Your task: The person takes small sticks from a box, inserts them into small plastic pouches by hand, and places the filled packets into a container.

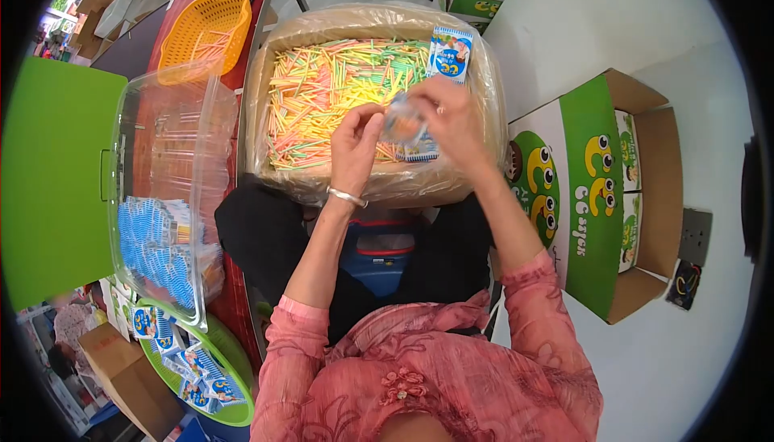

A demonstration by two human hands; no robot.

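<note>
Above the carton, my left hand [355, 150] pinches the left edge of a small clear-and-blue packet [401, 122]. My right hand [453, 116] grips the packet's other side and is smeared by motion. Something orange shows through the packet, too blurred to name. Below both hands, the plastic-lined carton [266, 51] is full of thin pink, yellow and green sticks [310, 91]. A blue and white printed packet [450, 53] lies on the sticks at the upper right. Another striped packet [418, 150] lies just under my hands, partly covered.
A clear plastic bin [165, 91] at left holds several blue striped packets [157, 240]. Behind it is a yellow basket [234, 7] with sticks. A green basket [246, 390] of filled packets stands lower left. An open printed carton [582, 200] with boxes inside stands right.
</note>
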